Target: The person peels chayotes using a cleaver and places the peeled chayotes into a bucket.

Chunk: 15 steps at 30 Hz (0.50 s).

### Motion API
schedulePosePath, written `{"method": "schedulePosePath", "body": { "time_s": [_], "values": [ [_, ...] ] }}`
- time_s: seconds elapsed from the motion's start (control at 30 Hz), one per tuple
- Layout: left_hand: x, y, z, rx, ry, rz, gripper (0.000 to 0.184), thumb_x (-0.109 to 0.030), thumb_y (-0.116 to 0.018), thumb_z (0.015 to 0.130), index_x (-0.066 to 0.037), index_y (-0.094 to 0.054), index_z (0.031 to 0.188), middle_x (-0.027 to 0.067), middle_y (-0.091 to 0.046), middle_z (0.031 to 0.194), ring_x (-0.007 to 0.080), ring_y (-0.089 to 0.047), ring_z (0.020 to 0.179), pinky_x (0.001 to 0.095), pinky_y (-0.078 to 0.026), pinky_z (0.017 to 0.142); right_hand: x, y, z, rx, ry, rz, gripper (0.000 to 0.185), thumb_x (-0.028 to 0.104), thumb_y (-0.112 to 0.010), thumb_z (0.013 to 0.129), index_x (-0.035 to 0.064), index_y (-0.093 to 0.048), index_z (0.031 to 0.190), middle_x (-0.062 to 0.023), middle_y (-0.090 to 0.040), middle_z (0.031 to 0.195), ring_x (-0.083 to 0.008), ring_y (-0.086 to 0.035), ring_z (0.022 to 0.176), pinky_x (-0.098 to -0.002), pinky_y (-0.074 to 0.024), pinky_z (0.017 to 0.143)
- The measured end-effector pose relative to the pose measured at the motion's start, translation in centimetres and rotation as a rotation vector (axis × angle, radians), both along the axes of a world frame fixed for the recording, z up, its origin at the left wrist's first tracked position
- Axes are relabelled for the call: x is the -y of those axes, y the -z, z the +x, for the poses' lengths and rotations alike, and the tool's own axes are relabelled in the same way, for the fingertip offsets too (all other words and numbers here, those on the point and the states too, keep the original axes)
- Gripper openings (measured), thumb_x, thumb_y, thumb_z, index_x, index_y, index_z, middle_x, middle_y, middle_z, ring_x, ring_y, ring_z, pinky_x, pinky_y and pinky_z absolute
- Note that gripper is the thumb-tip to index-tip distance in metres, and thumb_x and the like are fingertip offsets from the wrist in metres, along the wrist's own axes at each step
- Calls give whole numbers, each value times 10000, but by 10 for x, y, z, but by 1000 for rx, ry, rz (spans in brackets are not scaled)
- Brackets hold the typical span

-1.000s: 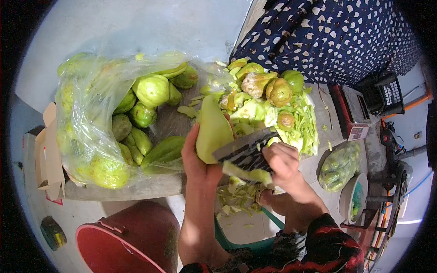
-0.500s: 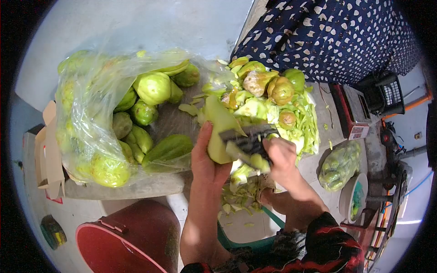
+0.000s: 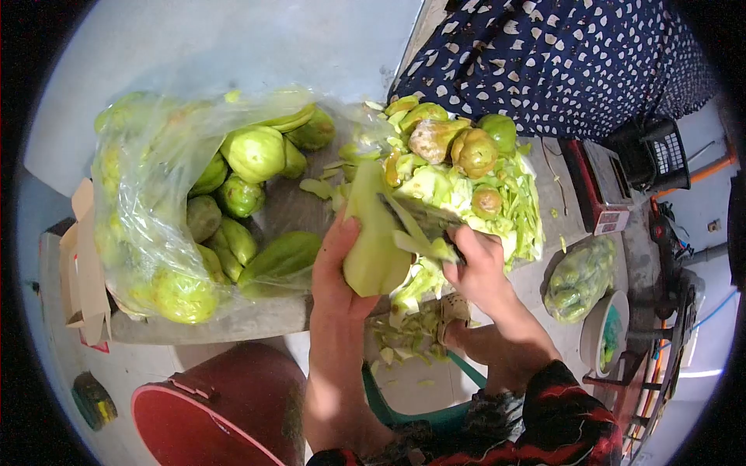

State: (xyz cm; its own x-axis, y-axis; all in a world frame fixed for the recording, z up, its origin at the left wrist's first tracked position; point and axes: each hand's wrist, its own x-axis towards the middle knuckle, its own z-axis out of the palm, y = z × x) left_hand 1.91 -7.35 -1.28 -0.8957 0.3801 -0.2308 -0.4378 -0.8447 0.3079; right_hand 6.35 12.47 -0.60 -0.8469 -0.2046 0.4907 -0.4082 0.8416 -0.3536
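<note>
My left hand is closed around a pale, largely peeled chayote, held upright above the table's front edge. In my right hand is a knife with a broad dark blade, its edge at the chayote's right side. A long strip of peel curls over the blade, which partly hides it. Left of my hands, several unpeeled green chayotes lie in and around a clear plastic bag. One whole chayote lies closest to my left hand.
Peelings and some browned chayotes are heaped behind my right hand. A red scale stands on the right. Below are a red bucket, a full plastic bag and fallen peels. Patterned dark cloth is at the back.
My left hand and the chayote have moved slightly left and down. The knife has moved along the chayote's right side, and a longer strip of peel now stands out from it.
</note>
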Motion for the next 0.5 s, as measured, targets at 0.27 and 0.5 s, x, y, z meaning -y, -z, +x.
{"method": "schedulePosePath", "body": {
  "time_s": [0.27, 0.5],
  "values": [
    [-6, 3, 4, -129, 184, -2, 562, -403, -547, 921, -33, -456, 1334, 168, -612, 1161, 332, -641, 978, 529, -558, 795, 5, -8, -15, 374, 266, -161, 164, 5, -614, 780, 9, -510, 908, -209, -571, 659, -421, -578, 615, -450, -472, 543],
    [-6, 3, 1, 192, 20, 220, 496, -424, -467, 986, -55, -495, 1315, 138, -616, 1169, 303, -636, 994, 479, -552, 798, 8, -22, -6, 318, 287, -246, 115, 18, -588, 850, 7, -474, 855, -189, -539, 611, -379, -559, 527, -395, -448, 506]
  ]
}}
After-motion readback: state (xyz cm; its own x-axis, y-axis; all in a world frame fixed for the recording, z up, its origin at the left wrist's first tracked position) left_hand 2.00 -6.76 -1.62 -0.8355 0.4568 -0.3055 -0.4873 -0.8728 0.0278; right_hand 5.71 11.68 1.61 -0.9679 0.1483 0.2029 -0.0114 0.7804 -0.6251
